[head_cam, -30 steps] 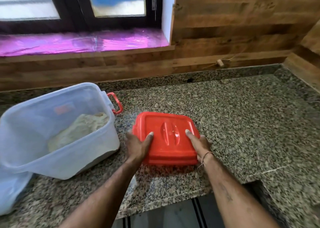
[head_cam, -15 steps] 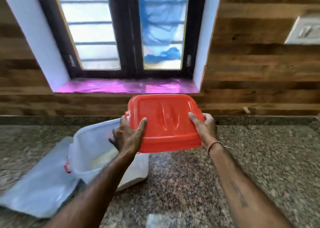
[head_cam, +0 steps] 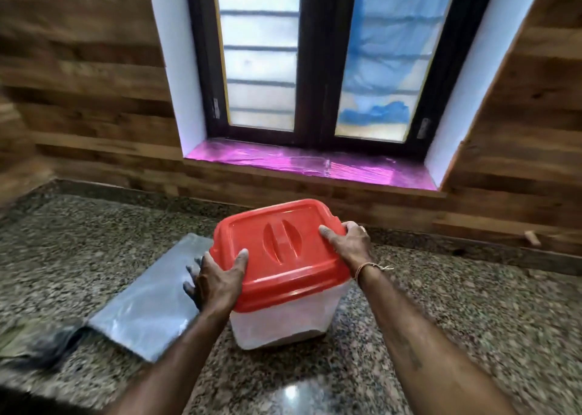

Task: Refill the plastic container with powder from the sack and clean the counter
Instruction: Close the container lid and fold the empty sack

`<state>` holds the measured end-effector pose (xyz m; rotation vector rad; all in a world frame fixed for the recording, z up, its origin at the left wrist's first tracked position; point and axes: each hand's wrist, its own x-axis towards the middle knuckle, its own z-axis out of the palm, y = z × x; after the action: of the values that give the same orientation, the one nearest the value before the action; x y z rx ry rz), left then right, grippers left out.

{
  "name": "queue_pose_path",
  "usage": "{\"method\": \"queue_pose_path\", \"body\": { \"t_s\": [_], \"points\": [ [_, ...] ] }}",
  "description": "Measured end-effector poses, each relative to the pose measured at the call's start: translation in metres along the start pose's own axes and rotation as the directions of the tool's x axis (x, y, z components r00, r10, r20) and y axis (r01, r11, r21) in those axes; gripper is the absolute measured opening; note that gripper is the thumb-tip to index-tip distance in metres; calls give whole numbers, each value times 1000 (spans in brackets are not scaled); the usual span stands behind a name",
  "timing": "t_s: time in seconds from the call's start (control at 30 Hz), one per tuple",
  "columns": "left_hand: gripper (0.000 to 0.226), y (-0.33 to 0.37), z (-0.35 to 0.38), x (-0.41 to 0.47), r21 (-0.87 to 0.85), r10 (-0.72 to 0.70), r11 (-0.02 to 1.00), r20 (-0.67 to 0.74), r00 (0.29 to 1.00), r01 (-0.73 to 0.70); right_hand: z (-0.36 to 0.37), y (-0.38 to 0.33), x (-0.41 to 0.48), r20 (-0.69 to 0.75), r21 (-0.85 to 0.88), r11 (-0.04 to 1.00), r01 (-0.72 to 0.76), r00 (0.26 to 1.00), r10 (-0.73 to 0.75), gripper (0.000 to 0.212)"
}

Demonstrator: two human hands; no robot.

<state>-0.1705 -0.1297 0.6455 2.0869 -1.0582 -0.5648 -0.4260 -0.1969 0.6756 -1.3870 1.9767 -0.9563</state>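
A translucent plastic container (head_cam: pixel 283 323) stands on the granite counter (head_cam: pixel 456 320) in the middle of the view. A red lid (head_cam: pixel 277 251) sits on top of it. My left hand (head_cam: pixel 217 279) grips the lid's near left corner, thumb on top. My right hand (head_cam: pixel 349 241) holds the lid's far right edge. The powder inside is hidden by the lid and the cloudy walls. A flattened grey plastic sack (head_cam: pixel 151 301) lies on the counter just left of the container.
A wooden wall runs behind the counter, with a window and a pink-lined sill (head_cam: pixel 308 165) above it. A dark blurred object (head_cam: pixel 41 345) lies at the sack's near left end. The counter's front edge is at the lower left.
Both hands lifted the red lid off the counter, carried it left and set it down on the container. The view swung left and up.
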Motion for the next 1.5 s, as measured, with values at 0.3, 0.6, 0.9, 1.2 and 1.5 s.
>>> {"method": "queue_pose_path", "body": {
  "t_s": [0.3, 0.6, 0.9, 1.2, 1.5],
  "points": [
    [113, -31, 12, 30, -208, -9, 977, 199, 980, 51, 11, 2, -9, 9, -15, 999, -31, 999, 31, 57],
    [106, -16, 4, 26, -203, 78, 978, 159, 984, -44, 8, 3, -20, -114, -3, 999, 34, 993, -34, 55],
    [104, -12, 0, 32, -167, 67, 985, 201, 977, -34, 13, 8, -22, -9, -6, 999, -49, 999, 49, 68],
    [89, -12, -14, 45, -207, 136, 976, 330, 934, -69, 3, 13, -43, -46, -3, 996, -86, 995, 86, 51],
    [78, -7, -11, 35, -290, 141, 955, 269, 953, -60, 2, 16, -76, -156, 7, 999, -43, 987, 44, 51]
  ]
}}
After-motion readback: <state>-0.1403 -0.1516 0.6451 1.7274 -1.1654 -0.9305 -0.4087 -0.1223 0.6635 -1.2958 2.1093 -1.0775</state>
